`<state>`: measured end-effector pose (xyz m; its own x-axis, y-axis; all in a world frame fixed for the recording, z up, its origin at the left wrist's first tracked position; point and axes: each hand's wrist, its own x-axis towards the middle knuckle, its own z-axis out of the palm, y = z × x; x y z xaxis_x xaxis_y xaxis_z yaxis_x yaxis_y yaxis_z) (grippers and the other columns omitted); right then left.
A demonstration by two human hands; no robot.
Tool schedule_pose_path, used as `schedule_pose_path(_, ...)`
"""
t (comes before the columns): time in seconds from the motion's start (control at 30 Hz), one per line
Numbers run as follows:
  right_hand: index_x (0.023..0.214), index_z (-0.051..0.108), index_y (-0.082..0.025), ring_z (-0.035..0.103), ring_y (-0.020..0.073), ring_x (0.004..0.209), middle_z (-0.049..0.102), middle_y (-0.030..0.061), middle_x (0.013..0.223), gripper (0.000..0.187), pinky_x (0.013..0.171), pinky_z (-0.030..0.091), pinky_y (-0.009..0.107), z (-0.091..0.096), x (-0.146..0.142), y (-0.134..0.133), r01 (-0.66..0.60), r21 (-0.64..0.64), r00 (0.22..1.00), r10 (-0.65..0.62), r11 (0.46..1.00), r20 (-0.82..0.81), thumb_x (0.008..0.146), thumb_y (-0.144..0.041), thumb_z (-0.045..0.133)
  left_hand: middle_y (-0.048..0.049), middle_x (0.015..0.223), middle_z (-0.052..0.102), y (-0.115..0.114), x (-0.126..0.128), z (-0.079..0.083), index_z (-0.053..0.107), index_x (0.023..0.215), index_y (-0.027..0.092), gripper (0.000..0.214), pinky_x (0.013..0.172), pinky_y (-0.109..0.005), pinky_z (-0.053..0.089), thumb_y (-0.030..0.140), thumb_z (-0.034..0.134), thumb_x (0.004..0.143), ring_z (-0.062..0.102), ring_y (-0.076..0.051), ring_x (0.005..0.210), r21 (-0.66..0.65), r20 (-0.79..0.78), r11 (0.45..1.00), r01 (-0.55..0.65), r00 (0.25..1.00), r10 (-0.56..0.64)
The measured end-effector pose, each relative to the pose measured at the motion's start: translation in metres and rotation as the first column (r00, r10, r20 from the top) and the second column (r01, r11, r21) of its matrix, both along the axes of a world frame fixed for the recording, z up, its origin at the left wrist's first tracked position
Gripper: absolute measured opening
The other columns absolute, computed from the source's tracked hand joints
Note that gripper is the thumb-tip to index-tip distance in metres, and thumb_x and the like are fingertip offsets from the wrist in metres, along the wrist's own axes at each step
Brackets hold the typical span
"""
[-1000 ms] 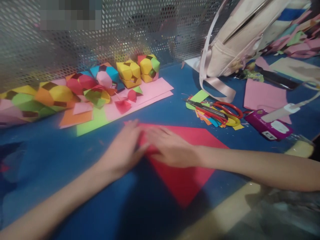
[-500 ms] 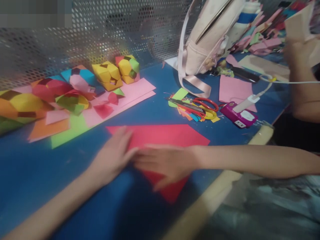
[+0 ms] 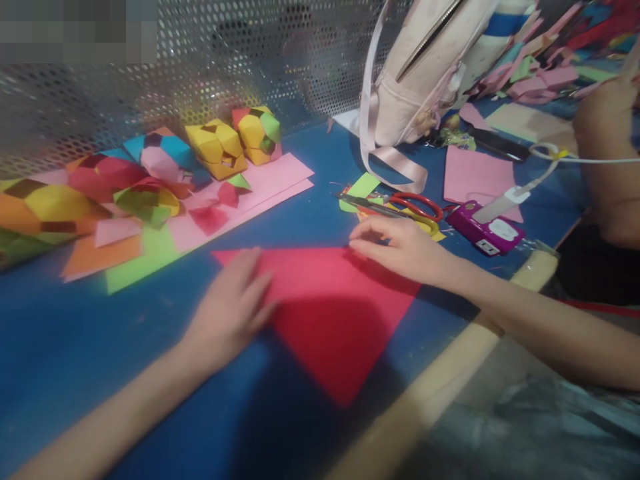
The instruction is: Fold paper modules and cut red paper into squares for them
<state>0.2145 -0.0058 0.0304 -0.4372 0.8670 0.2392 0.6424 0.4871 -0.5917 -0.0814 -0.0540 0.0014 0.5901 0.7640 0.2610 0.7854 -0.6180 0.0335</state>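
Note:
A red paper triangle (image 3: 330, 313) lies flat on the blue table (image 3: 100, 347), one point toward me. My left hand (image 3: 227, 313) rests flat on its left corner with fingers stretched out. My right hand (image 3: 400, 247) hovers at the paper's upper right edge, fingers loosely curled and apart, nothing visible in them. Just beyond that hand lie red-handled scissors (image 3: 417, 208) on coloured paper scraps (image 3: 363, 190).
Folded coloured paper cubes (image 3: 220, 147) and pink, orange and green sheets (image 3: 150, 240) line the perforated metal wall at the left. A pale backpack (image 3: 420, 80), a magenta device (image 3: 487, 230) with a white cable, pink paper and another person's arm (image 3: 607, 153) are at the right.
My right hand has lifted off the middle of the red paper and moved right and away, toward the scissors. The left hand stays pressed on the paper's left corner.

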Motion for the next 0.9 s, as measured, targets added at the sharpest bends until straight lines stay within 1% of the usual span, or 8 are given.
schedule_pose_path(0.1, 0.103, 0.064, -0.015, 0.064, 0.0259, 0.096, 0.069, 0.0115, 0.102, 0.024, 0.081, 0.052, 0.039, -0.008, 0.008, 0.008, -0.079, 0.096, 0.959, 0.050, 0.992, 0.279, 0.085, -0.029, 0.057, -0.0277, 0.136, 0.050, 0.001, 0.004, 0.006, 0.065, 0.106, 0.008, 0.028, 0.102, -0.054, 0.044, 0.026, 0.048, 0.092, 0.044, -0.039, 0.131, 0.040, -0.017, 0.998, 0.040, 0.999, -0.040)
schedule_pose_path(0.2, 0.110, 0.062, -0.016, 0.062, 0.0285, 0.097, 0.067, 0.0127, 0.103, 0.031, 0.081, 0.050, 0.041, -0.012, 0.008, 0.009, -0.114, 0.079, 0.903, 0.070, 0.990, 0.425, 0.082, -0.028, 0.059, -0.0256, 0.134, 0.053, 0.001, 0.005, 0.010, 0.065, 0.106, 0.010, 0.027, 0.101, -0.053, 0.045, 0.025, 0.048, 0.091, 0.048, -0.037, 0.128, 0.019, 0.009, 0.998, 0.055, 0.998, -0.055)
schedule_pose_path(0.43, 0.096, 0.063, -0.018, 0.061, 0.0156, 0.065, 0.068, 0.0014, 0.078, 0.022, 0.056, 0.046, 0.026, 0.013, 0.000, 0.026, -0.059, -0.217, 0.949, 0.122, 0.974, 0.290, 0.074, -0.017, 0.059, -0.0192, 0.133, 0.055, 0.004, 0.003, 0.025, 0.058, 0.115, 0.016, 0.027, 0.103, -0.049, 0.045, 0.027, 0.045, 0.093, 0.050, -0.030, 0.127, -0.010, 0.118, 1.000, 0.026, 0.993, -0.025)
schedule_pose_path(0.57, 0.106, 0.061, -0.016, 0.065, 0.0175, 0.078, 0.068, 0.0022, 0.087, 0.028, 0.072, 0.051, 0.032, 0.060, -0.017, 0.021, -0.095, 0.061, 0.972, 0.080, 0.994, 0.221, 0.079, -0.016, 0.053, -0.0197, 0.140, 0.049, 0.010, 0.020, 0.060, 0.049, 0.126, 0.014, 0.035, 0.103, -0.048, 0.044, 0.029, 0.043, 0.094, 0.047, -0.030, 0.130, 0.089, 0.072, 0.995, 0.046, 0.996, -0.053)
schedule_pose_path(0.67, 0.109, 0.060, -0.017, 0.065, 0.0222, 0.094, 0.068, 0.0025, 0.100, 0.027, 0.084, 0.052, 0.039, 0.106, -0.044, 0.000, -0.135, 0.337, 0.964, 0.045, 0.932, 0.263, 0.086, -0.019, 0.045, -0.0138, 0.142, 0.047, 0.013, 0.040, 0.092, 0.042, 0.132, 0.017, 0.040, 0.100, -0.046, 0.045, 0.030, 0.043, 0.094, 0.047, -0.029, 0.129, 0.172, 0.090, 0.985, -0.017, 0.996, 0.002)
schedule_pose_path(0.73, 0.102, 0.063, -0.027, 0.063, 0.0224, 0.105, 0.069, -0.0005, 0.106, 0.024, 0.094, 0.048, 0.037, 0.125, -0.056, -0.016, -0.105, 0.421, 0.963, -0.013, 0.901, 0.269, 0.091, -0.026, 0.041, -0.0121, 0.131, 0.056, 0.012, 0.053, 0.111, 0.046, 0.129, 0.015, 0.036, 0.090, -0.037, 0.050, 0.026, 0.042, 0.094, 0.056, -0.026, 0.119, 0.226, 0.144, 0.974, -0.013, 0.989, -0.021)
schedule_pose_path(0.8, 0.098, 0.064, -0.032, 0.058, 0.0254, 0.117, 0.070, -0.0043, 0.106, 0.024, 0.098, 0.048, 0.037, 0.124, -0.051, -0.026, -0.045, 0.408, 0.985, -0.026, 0.912, 0.169, 0.094, -0.039, 0.042, -0.0072, 0.106, 0.066, 0.010, 0.063, 0.125, 0.056, 0.112, 0.015, 0.025, 0.079, -0.031, 0.052, 0.021, 0.040, 0.094, 0.064, -0.021, 0.099, 0.307, 0.179, 0.951, -0.037, 0.984, -0.020)
schedule_pose_path(0.9, 0.080, 0.068, -0.032, 0.047, 0.0291, 0.128, 0.069, -0.0091, 0.114, 0.048, 0.084, 0.050, 0.028, 0.095, -0.005, -0.021, 0.085, 0.371, 0.993, -0.050, 0.925, -0.103, 0.092, -0.059, 0.030, -0.0017, 0.086, 0.063, 0.004, 0.068, 0.138, 0.059, 0.093, 0.018, 0.021, 0.069, -0.029, 0.050, 0.017, 0.038, 0.093, 0.064, -0.017, 0.084, 0.413, 0.207, 0.907, -0.085, 0.978, -0.003)
